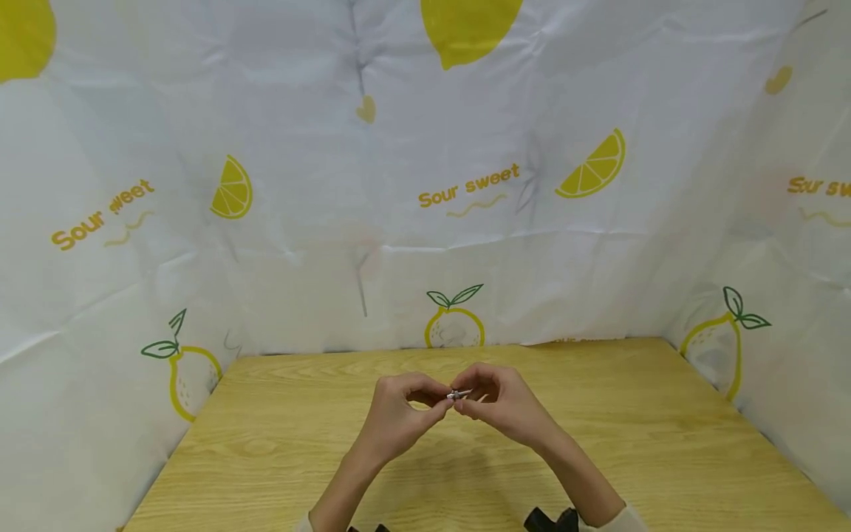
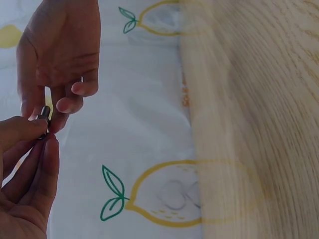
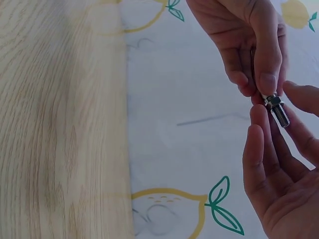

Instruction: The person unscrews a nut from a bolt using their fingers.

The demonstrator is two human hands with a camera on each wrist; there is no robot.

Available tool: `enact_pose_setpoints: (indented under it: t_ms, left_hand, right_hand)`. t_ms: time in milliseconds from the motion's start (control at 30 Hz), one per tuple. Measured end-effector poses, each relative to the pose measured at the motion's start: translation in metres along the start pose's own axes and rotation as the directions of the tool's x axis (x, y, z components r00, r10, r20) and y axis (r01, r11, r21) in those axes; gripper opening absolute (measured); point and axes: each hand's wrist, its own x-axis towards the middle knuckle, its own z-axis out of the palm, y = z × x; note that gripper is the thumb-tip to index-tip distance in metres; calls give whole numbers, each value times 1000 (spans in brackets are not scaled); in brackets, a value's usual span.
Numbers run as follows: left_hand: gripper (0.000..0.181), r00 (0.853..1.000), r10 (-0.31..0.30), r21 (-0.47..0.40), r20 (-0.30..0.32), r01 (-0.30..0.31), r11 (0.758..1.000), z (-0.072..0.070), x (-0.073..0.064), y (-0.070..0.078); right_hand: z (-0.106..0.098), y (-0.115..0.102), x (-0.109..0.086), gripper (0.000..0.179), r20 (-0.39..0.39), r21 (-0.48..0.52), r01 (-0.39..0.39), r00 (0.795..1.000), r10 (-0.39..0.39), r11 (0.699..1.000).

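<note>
Visibly, the left hand (image 1: 397,419) pinched the bolt (image 3: 275,104), its threaded shaft (image 3: 282,118) pointing toward the right hand (image 1: 510,403), fingers (image 3: 255,144) parted.

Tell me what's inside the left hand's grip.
The left hand pinches a threaded metal bolt. Its threaded end and hex collar show; the gripped end, under the thumb, is covered and cannot be seen.

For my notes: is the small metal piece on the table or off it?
Off the table: the left hand pinches the metal piece up in the air; both wrist views show the gap.
</note>
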Motion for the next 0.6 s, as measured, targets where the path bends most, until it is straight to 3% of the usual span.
enact_pose_setpoints:
  t_ms: [267,467,600]
  left_hand:
    - [6,1000,6,-3,1,-6,1000,0,-1,0]
    - [8,1000,13,-7,6,-13,1000,1,-1,-1]
    - [8,1000,22,-5,6,-22,1000,1,-1,-1]
  right_hand:
    - [0,-1,0,18,-13,32,-33,999,33,999]
    - [-4,-1,0,21,62,2,-103,993,103,995]
    - [-4,-2,0,24,69,21,-107,992,105,994]
